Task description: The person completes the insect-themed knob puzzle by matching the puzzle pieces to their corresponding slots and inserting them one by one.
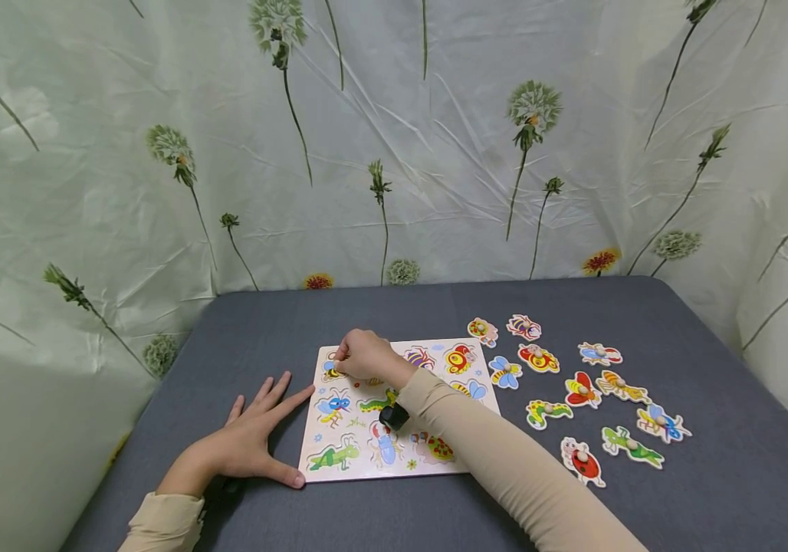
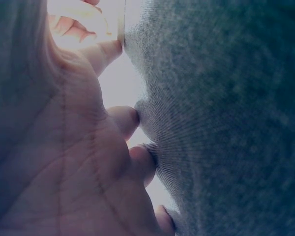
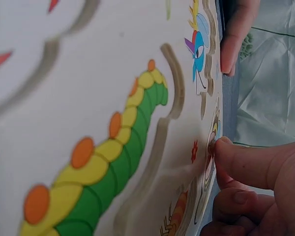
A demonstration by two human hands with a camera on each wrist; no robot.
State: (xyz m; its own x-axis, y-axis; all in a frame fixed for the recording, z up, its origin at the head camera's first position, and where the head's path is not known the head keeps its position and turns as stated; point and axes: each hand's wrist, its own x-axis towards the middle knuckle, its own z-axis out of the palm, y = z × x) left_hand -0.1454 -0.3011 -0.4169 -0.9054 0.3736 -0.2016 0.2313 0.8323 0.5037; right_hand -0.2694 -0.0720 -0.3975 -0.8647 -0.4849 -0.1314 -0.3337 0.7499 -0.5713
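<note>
A grey desk stands before a pale cloth printed with dandelions. A white puzzle board with pictures of insects lies on it, left of a group of loose pieces. The right hand reaches across the board and pinches the small knob of a bee piece at the recess in the board's far left corner; whether the piece sits fully flush cannot be told. The left hand is spread wide on the desk, its index finger and thumb touching the board's left side, the thumb at the near corner. Eleven knobbed pieces lie scattered between the board and the desk's right edge, among them a ladybird, a green grasshopper and a caterpillar.
</note>
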